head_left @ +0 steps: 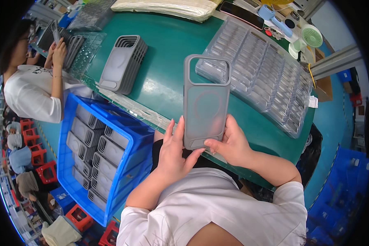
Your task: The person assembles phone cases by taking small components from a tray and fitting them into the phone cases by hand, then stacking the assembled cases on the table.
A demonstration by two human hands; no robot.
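A grey phone case (205,102) with a frosted, see-through back, a faint ring and a large camera cutout stands upright before me. My right hand (233,143) grips its lower right side, the thumb across the bottom corner. At the lower left corner my left hand (174,149) is closed lightly around the edge, its fingers along the side and its thumb by the bottom rim. A stack of similar cases (123,65) sits on the green table (164,45), left of the held one. To the right lies a clear plastic tray (254,74) with rows of small pieces.
A blue crate (127,164) packed with grey cases stands at the table's left edge. Further left, a co-worker (33,90) handles similar cases. A phone (242,15), a green fan (311,37) and a wrapped pale bundle (168,8) occupy the table's far side.
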